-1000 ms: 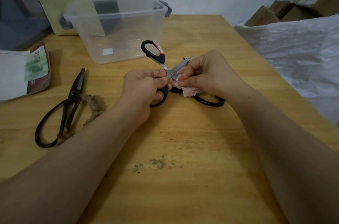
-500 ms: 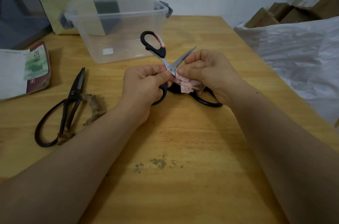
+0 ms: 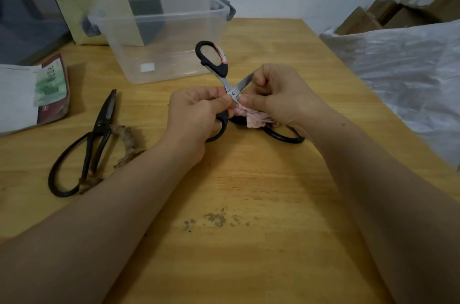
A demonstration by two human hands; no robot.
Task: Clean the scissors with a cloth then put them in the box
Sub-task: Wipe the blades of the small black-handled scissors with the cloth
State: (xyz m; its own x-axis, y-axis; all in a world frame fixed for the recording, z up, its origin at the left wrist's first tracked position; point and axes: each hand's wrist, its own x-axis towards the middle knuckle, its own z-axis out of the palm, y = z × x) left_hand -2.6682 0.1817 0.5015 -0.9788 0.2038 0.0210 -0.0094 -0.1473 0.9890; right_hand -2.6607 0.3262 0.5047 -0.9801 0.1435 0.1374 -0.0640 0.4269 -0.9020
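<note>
Scissors (image 3: 229, 87) spread open over mid-table (image 3: 249, 179) | my left hand (image 3: 196, 114) is gripping one handle | my right hand (image 3: 281, 97) is pinching cloth (image 3: 254, 119) against a blade | box (image 3: 161, 14) is standing just beyond, toward far edge

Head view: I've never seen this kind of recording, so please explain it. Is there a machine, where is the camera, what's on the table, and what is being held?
No machine here: a person wears the camera on the head, so it looks down at their own arms. The left hand grips black-handled scissors, blades spread open. The right hand pinches a pink cloth against a blade. On the wooden table stands a clear plastic box, and at left lie old dark scissors with a frayed rope at their handle.
</note>
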